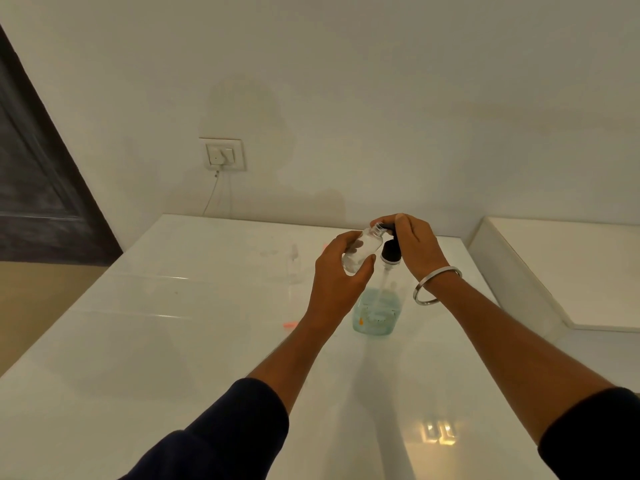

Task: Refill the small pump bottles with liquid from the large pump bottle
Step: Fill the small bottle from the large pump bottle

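The large clear pump bottle stands on the white table, holding pale blue liquid in its lower part. Its black pump head is under my right hand, whose fingers curl over the top of the pump. My left hand grips a small clear bottle with no cap, tilted so that its open neck sits at the pump's spout. Another small clear bottle stands on the table to the left, faint against the white top.
A wall socket with a plugged-in cable is on the wall behind the table. Small pink-orange bits lie on the table left of my left forearm. A white ledge runs along the right. A dark door is at far left.
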